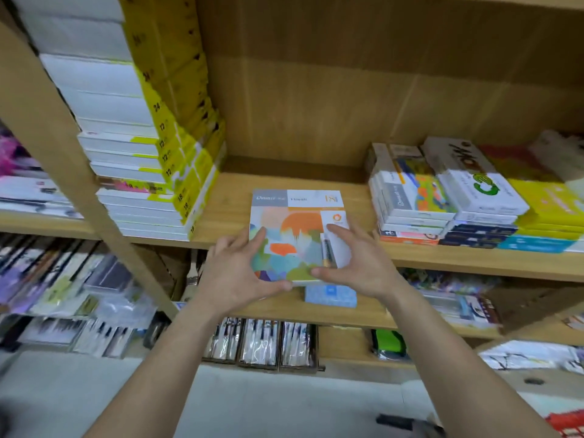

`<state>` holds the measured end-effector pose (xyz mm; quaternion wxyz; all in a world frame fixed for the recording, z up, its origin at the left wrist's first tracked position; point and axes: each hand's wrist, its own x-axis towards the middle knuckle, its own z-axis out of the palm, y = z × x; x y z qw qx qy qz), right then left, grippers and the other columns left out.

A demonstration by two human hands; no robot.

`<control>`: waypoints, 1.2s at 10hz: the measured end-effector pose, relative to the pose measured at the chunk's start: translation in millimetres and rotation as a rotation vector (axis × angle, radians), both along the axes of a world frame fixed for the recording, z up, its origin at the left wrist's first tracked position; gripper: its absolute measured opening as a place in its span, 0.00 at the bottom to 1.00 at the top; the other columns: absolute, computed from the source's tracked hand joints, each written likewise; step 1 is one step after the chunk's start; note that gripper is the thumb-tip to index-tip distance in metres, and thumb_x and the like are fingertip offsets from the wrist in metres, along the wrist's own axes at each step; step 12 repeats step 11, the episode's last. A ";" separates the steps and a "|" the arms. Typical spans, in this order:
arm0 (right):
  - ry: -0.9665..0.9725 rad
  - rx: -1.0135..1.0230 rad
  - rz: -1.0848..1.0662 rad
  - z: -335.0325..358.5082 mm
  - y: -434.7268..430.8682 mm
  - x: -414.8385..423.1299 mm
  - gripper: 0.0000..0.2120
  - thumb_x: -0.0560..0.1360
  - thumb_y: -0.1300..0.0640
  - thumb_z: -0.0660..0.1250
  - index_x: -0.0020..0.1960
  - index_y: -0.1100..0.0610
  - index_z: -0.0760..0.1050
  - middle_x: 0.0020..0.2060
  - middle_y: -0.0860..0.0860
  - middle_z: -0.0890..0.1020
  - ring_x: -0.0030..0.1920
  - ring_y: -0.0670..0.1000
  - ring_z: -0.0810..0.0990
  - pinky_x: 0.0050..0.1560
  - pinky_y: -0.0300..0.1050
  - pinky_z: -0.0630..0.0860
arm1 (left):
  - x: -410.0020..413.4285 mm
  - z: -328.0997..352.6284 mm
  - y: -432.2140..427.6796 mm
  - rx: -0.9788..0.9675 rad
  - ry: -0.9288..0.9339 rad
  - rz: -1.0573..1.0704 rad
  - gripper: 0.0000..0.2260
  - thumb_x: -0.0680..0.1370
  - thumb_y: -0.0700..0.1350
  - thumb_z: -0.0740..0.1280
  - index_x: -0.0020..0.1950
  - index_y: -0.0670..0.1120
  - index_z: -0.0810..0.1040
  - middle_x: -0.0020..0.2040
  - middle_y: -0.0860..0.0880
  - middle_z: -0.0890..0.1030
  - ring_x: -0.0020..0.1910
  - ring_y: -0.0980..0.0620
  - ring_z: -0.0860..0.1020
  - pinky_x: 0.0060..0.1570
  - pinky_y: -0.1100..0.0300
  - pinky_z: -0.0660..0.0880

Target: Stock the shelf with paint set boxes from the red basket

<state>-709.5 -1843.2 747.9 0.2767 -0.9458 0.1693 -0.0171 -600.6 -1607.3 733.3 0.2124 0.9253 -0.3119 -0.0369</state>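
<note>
A flat paint set box (294,229) with an orange, teal and white abstract cover lies on the wooden shelf (227,197), its near edge sticking out over the shelf front. My left hand (234,273) grips its near left corner, thumb under the front edge. My right hand (357,263) holds its near right side, fingers on top. A corner of the red basket (567,425) shows at the bottom right.
A tall stack of white and yellow boxes (142,147) stands left of the box. Low stacks of other paint sets (442,197) lie to the right. Bare shelf lies behind the box. A small blue box (330,295) sits on the shelf below.
</note>
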 end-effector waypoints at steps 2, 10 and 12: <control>-0.044 0.053 0.019 -6.0 -10.7 -11.4 0.51 0.63 0.27 0.76 0.81 0.40 0.63 0.85 0.48 0.52 0.84 0.50 0.56 0.78 0.52 0.63 | 15.1 -2.1 -9.6 -0.082 -0.067 0.033 0.52 0.58 0.82 0.59 0.77 0.56 0.69 0.77 0.47 0.71 0.72 0.46 0.62 0.69 0.47 0.62; -0.046 -0.175 -0.203 -3.8 -6.0 42.8 0.30 0.82 0.43 0.65 0.81 0.50 0.64 0.82 0.55 0.64 0.77 0.59 0.68 0.72 0.56 0.72 | 49.1 6.3 -80.6 0.009 -0.148 0.283 0.30 0.74 0.67 0.67 0.73 0.55 0.72 0.71 0.47 0.75 0.67 0.41 0.73 0.61 0.45 0.74; -0.019 -0.181 -0.155 9.6 -11.6 15.7 0.30 0.80 0.46 0.68 0.79 0.53 0.68 0.78 0.55 0.69 0.73 0.59 0.74 0.67 0.56 0.76 | 24.8 17.1 -77.5 0.012 -0.200 0.245 0.30 0.75 0.65 0.66 0.73 0.51 0.72 0.72 0.45 0.74 0.67 0.39 0.73 0.60 0.44 0.75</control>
